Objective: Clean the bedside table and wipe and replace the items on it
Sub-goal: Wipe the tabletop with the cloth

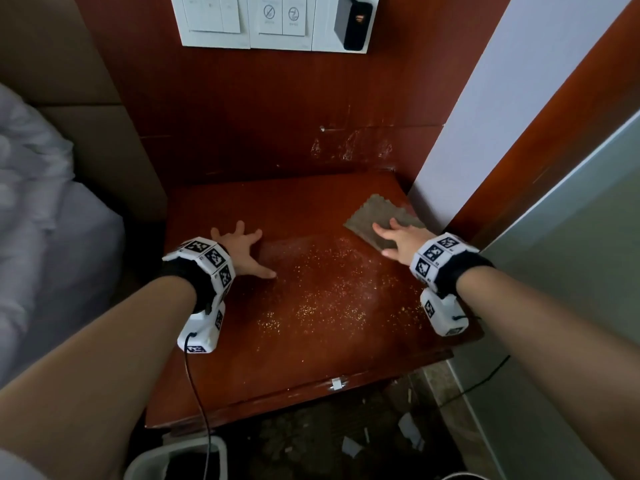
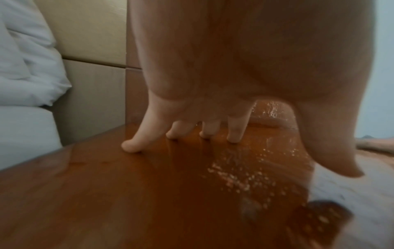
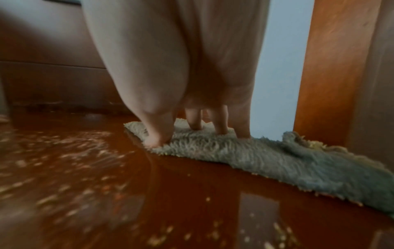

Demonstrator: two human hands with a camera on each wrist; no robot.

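The reddish wooden bedside table [image 1: 214,386] carries a wide scatter of pale crumbs [image 1: 325,292] across its middle. At the table's right rear lies a grey-green fluffy cloth [image 1: 377,213], flat on the wood. My right hand [image 1: 398,239] presses down on it with straight, spread fingers [image 3: 156,136]; the same cloth [image 3: 298,161] spreads out to the right in the right wrist view. On the left side my left hand [image 1: 242,249] rests on the bare wood, fingertips [image 2: 131,147] touching the table [image 2: 85,193], holding nothing. Crumbs [image 2: 238,180] lie just right of it.
A bed with white linen [image 1: 41,216] stands left of the table, a white wall [image 1: 485,109] and a frosted panel [image 1: 571,271] right. Wall switches and a black box [image 1: 353,22] sit above. A white bin [image 1: 166,462] and paper scraps [image 1: 408,427] are on the floor in front.
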